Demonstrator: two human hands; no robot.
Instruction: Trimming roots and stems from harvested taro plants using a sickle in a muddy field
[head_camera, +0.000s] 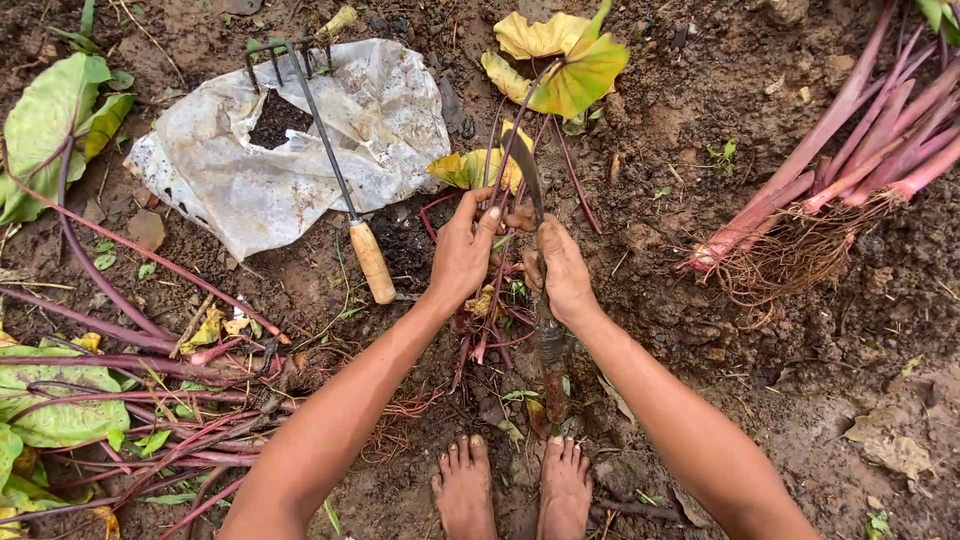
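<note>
Nearest the camera, two bare feet (515, 485) stand on wet brown soil (700, 330). Just beyond the feet, a knife (540, 270) is planted with its dark handle near the toes and its blade pointing away, up through the middle of the scene. The knife is the landmark here.

The left hand (462, 250) sits just left of the knife, fingers curled together and closed around a cluster of thin purple stems (500, 160), thumb pressed at the top. The right hand (562, 268) lies right against the knife, its fingers folded and pinching the same stems against the blade; whether it also grips the knife itself cannot be told. The stems run from a muddy root clump (490, 310) below the hands, just left of the knife, up past the blade tip to yellow-green leaves (560, 65) beyond it.

Left of the knife, close by, a hand rake (335, 160) with a wooden handle lies on a crumpled white plastic sheet (290, 140) holding a small heap of dark soil. Farther left and nearer the camera, a heap of cut purple stalks with big green leaves (60, 400) is spread out. Well right of the knife, a bundle of thick pink stalks (850, 150) with stringy roots rests on the ground.
</note>
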